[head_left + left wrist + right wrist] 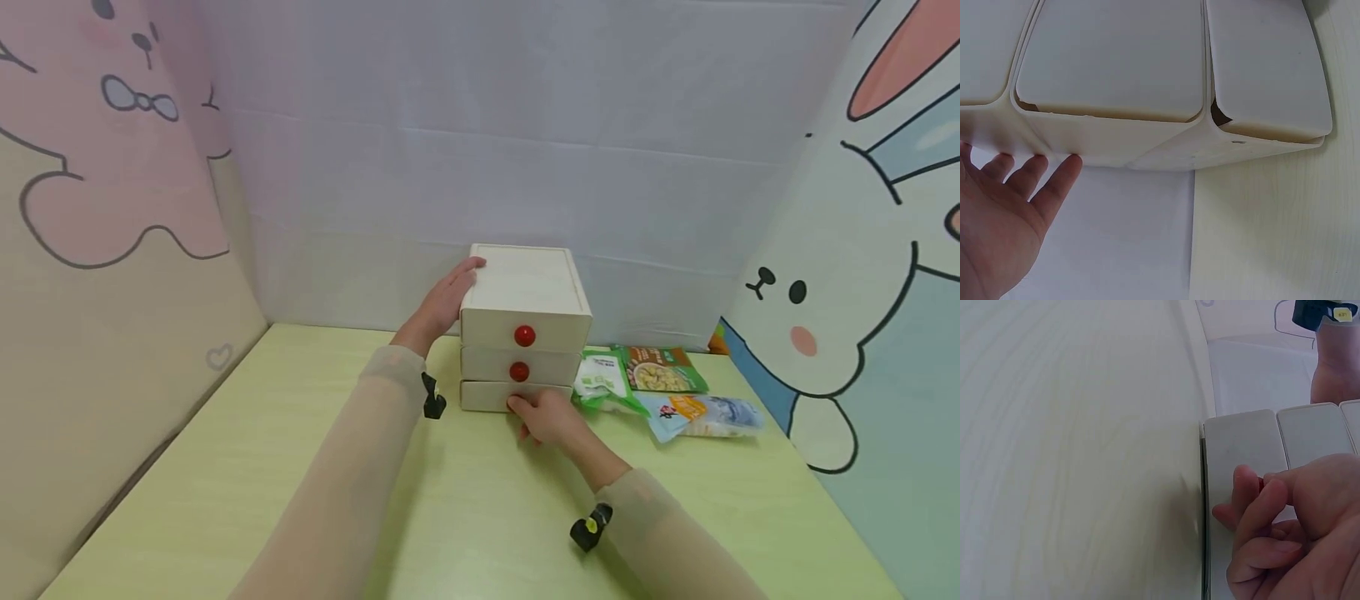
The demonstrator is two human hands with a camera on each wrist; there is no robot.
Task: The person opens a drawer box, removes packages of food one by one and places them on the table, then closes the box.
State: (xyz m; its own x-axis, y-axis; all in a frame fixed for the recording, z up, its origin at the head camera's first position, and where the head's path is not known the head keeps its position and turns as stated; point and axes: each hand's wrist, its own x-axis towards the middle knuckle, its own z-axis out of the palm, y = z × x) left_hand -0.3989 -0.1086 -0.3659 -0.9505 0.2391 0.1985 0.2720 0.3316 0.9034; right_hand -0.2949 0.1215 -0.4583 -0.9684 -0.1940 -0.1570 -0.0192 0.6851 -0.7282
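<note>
A white box of three stacked drawers (528, 279) stands against the back of the table. Red round knobs mark the top drawer (558, 332) and the middle drawer (555, 365). My left hand (444, 302) rests against the box's upper left side, its fingers fairly straight; the left wrist view shows those fingertips (1065, 178) at the box's side. At the bottom drawer (483, 397), my right hand (551, 418) pinches the knob between thumb and fingers, and they hide nearly all of it. In the right wrist view the drawer front (1244, 440) appears sideways.
Right of the box lie a green-and-white packet (602, 377), a brown-and-green packet (663, 369) and a blue-and-white bag (720, 417). The pale table (480, 517) is enclosed by a white back sheet (517, 167) and side panels with cartoon drawings.
</note>
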